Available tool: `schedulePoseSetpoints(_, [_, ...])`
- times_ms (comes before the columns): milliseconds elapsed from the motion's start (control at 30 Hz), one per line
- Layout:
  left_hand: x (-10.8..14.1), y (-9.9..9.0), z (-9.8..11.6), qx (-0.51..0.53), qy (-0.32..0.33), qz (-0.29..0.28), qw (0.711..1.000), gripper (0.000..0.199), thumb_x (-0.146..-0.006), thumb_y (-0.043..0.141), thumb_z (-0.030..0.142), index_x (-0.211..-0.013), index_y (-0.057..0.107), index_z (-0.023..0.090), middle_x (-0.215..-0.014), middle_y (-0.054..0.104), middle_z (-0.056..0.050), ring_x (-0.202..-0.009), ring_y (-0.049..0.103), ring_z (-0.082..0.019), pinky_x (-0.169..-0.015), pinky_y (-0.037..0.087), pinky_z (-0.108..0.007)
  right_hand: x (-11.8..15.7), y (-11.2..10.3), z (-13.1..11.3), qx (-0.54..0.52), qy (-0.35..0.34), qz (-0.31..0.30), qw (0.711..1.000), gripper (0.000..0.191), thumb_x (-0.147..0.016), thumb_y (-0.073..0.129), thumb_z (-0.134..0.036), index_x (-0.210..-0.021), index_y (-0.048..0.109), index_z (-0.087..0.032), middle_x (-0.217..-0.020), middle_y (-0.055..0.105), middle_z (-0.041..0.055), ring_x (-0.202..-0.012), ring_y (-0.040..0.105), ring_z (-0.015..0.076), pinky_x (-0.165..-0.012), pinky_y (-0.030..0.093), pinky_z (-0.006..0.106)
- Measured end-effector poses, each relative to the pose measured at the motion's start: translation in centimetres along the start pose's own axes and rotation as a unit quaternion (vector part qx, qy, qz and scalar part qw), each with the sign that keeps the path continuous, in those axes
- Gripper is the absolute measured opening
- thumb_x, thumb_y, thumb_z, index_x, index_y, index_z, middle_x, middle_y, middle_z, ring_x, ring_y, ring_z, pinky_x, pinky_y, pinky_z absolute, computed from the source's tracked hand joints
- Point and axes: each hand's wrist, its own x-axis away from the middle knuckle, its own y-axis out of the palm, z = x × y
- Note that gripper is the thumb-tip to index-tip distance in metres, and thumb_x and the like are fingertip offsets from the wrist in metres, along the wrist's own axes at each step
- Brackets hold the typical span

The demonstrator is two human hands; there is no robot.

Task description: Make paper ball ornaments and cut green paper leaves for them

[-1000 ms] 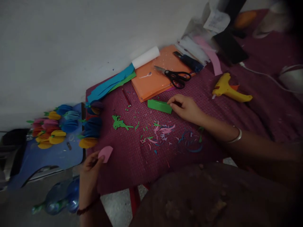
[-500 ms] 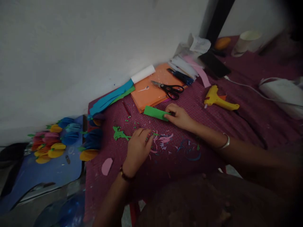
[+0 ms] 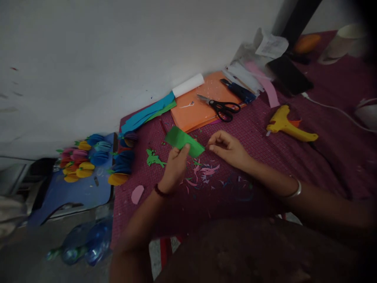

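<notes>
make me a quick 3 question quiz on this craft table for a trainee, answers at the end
1. Which hand grips the large green piece?
2. True or false: the yellow glue gun lies on the maroon cloth.
3. Fill in the colour: the blades of the scissors lie over the ___ stack.

Key: 1. The left hand. 2. True. 3. Orange.
</notes>
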Motion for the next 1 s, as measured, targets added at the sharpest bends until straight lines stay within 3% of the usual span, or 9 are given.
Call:
schedulePoseSetpoints(100, [-2.8,-4.3,2.5,-0.020,0.006,0.037,0.999,0.025,-0.071,0.071,0.031,-0.091,0.061,0.019,-0.079,0.065,0.002,-0.061,0.056,-0.009,-0.060,0.047,-0.023,-0.7,-0.9,0.6,-0.010,0.020,-0.002,1.000,0.019,-0.079,0.062,-0.028,-0.094,0.054,-0.020,-0.076,0.061,-0.0008,-0.069,0.058,0.0135,-0.067,0.046,0.029])
schedulePoseSetpoints(233, [-7.9,-10.4,5.4,-0.087,0.034,0.145,0.985,0.024,-0.066,0.069,0.022,-0.087,0.058,0.017,-0.072,0.061,0.003,-0.054,0.050,-0.007,-0.051,0.041,-0.018,-1.7,-2.1,1.9,-0.024,0.072,0.003,0.997,0.015,-0.076,0.062,-0.029,-0.087,0.056,-0.019,-0.069,0.061,-0.0016,-0.061,0.058,0.0122,-0.062,0.048,0.028])
schedulePoseSetpoints(367, [-12.1,-15.0,6.4,-0.206,-0.027,0.177,0.962,0.025,-0.070,0.063,0.023,-0.094,0.060,0.015,-0.065,0.055,0.005,-0.048,0.043,-0.007,-0.047,0.036,-0.020,-2.1,-2.6,2.4,-0.016,0.093,0.002,0.996,0.013,-0.075,0.061,-0.027,-0.084,0.058,-0.018,-0.069,0.062,-0.0012,-0.059,0.058,0.0110,-0.060,0.048,0.026])
schedulePoseSetpoints(433, [-13.5,-16.8,6.7,-0.350,-0.029,0.145,0.925,0.024,-0.071,0.062,0.024,-0.093,0.062,0.013,-0.066,0.058,0.001,-0.055,0.050,-0.012,-0.054,0.041,-0.025,-2.1,-2.6,2.4,-0.009,0.093,-0.001,0.996,0.012,-0.075,0.060,-0.027,-0.083,0.058,-0.017,-0.068,0.061,-0.0013,-0.058,0.057,0.0106,-0.058,0.047,0.025])
schedulePoseSetpoints(533, [-15.1,-18.2,7.1,-0.496,0.070,0.199,0.842,0.029,-0.069,0.064,0.017,-0.097,0.061,0.010,-0.080,0.063,-0.006,-0.083,0.058,-0.022,-0.077,0.044,-0.037,-2.0,-2.6,2.4,0.001,0.098,-0.005,0.995,0.013,-0.076,0.059,-0.027,-0.083,0.058,-0.017,-0.068,0.061,-0.0013,-0.058,0.057,0.0107,-0.058,0.047,0.025])
schedulePoseSetpoints(633, [-16.2,-17.1,7.1,-0.549,0.197,0.231,0.779,0.026,-0.079,0.055,0.018,-0.104,0.060,0.012,-0.098,0.063,-0.011,-0.100,0.056,-0.026,-0.091,0.039,-0.041,-2.0,-2.6,2.5,0.016,0.105,-0.015,0.994,0.012,-0.077,0.057,-0.026,-0.084,0.059,-0.017,-0.069,0.061,-0.0007,-0.059,0.056,0.0111,-0.058,0.046,0.025])
schedulePoseSetpoints(700, [-16.5,-14.9,6.3,-0.580,0.258,0.190,0.749,0.019,-0.084,0.051,0.022,-0.096,0.062,0.014,-0.094,0.064,-0.011,-0.093,0.058,-0.025,-0.086,0.042,-0.039,-2.1,-2.6,2.7,0.032,0.102,-0.023,0.994,0.011,-0.079,0.055,-0.024,-0.085,0.059,-0.016,-0.070,0.061,-0.0003,-0.060,0.056,0.0113,-0.057,0.046,0.024])
schedulePoseSetpoints(867, [-14.6,-7.6,2.8,-0.630,0.320,-0.088,0.702,0.018,-0.088,0.048,0.026,-0.083,0.063,0.017,-0.084,0.065,-0.008,-0.083,0.060,-0.023,-0.075,0.044,-0.033,-2.2,-2.3,2.9,0.051,0.074,-0.034,0.995,0.009,-0.078,0.052,-0.014,-0.084,0.058,-0.017,-0.071,0.060,-0.0013,-0.064,0.055,0.0106,-0.061,0.046,0.023])
schedulePoseSetpoints(1000, [-10.8,-2.6,1.5,-0.613,0.480,-0.255,0.573,0.018,-0.090,0.049,0.026,-0.081,0.063,0.018,-0.082,0.067,-0.007,-0.076,0.060,-0.023,-0.073,0.045,-0.036,-2.9,-2.8,1.9,0.078,0.061,-0.056,0.994,0.025,-0.069,0.041,0.003,-0.072,0.056,-0.016,-0.068,0.058,-0.0027,-0.063,0.053,0.0091,-0.063,0.044,0.021])
